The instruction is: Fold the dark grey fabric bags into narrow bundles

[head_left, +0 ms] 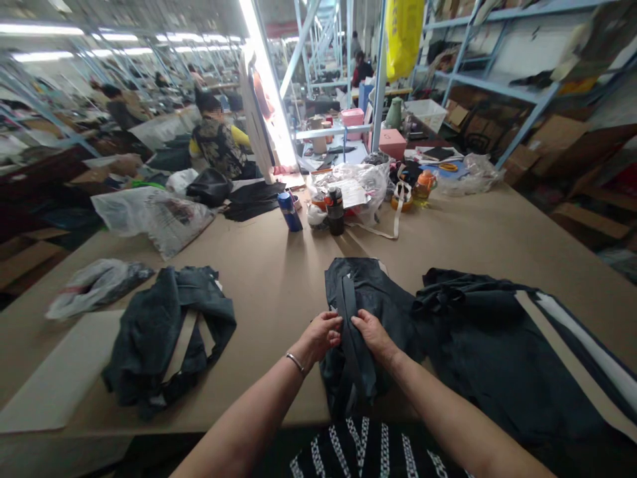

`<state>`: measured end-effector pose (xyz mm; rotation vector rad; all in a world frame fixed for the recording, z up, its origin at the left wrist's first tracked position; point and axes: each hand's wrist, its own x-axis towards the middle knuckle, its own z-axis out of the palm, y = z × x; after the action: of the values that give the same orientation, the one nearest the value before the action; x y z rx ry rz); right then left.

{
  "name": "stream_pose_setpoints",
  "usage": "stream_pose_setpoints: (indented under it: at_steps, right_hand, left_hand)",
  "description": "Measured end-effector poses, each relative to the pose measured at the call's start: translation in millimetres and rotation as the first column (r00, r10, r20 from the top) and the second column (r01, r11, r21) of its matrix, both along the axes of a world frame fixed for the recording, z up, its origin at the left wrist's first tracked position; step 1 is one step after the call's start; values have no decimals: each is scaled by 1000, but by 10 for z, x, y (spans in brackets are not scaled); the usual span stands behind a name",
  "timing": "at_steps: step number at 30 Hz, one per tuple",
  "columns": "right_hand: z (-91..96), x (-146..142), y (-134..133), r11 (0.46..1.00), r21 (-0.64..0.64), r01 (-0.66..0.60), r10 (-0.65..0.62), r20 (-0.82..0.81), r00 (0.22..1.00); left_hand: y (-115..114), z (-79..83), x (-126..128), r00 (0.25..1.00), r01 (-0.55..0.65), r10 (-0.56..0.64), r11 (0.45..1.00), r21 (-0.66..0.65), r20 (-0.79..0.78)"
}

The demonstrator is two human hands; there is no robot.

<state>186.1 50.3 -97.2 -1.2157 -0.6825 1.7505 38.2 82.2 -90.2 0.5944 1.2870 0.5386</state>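
Observation:
A dark grey-green garment (383, 299) lies in front of me near the table's front edge, with a long folded strip of the same cloth running down its middle. My left hand (324, 332) pinches the strip's left edge between thumb and fingers. From the other side my right hand (372, 332) grips the strip's right edge, fingers bent and partly hidden by the cloth. To the right spreads a larger pile of dark cloth (478, 345) with a beige band across it. Another bunched dark garment (144, 332) with beige strips lies to the left.
A blue can (289, 212) and a dark bottle (335, 211) stand on the brown table (269, 292) beyond the garment. Clear plastic bags (159, 216) and a white sheet (64, 375) lie on the left. Behind are a bright lamp, shelves and a person (219, 143) in patterned clothing.

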Motion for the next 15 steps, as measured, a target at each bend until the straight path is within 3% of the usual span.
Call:
stream_pose_setpoints:
  at_steps: [3, 7, 9, 12, 15]
  right_hand:
    - [55, 63, -76, 997, 60, -40, 37, 44, 998]
    - [137, 166, -190, 986, 36, -160, 154, 138, 978]
    - [217, 248, -213, 981, 14, -193, 191, 87, 978]
    - [331, 443, -197, 968, 95, -233, 237, -32, 971]
    - [340, 694, -139, 954, 131, -271, 269, 32, 963]
  left_hand:
    - [-15, 160, 6, 992, 43, -38, 999, -34, 117]
    - [-137, 399, 82, 971, 84, -94, 995, 54, 221]
    - [-183, 505, 105, 961, 93, -115, 991, 98, 250]
    - [-210, 654, 94, 957, 72, -104, 989, 126, 272]
    - [-287, 873, 101, 923, 84, -122, 989, 120, 365]
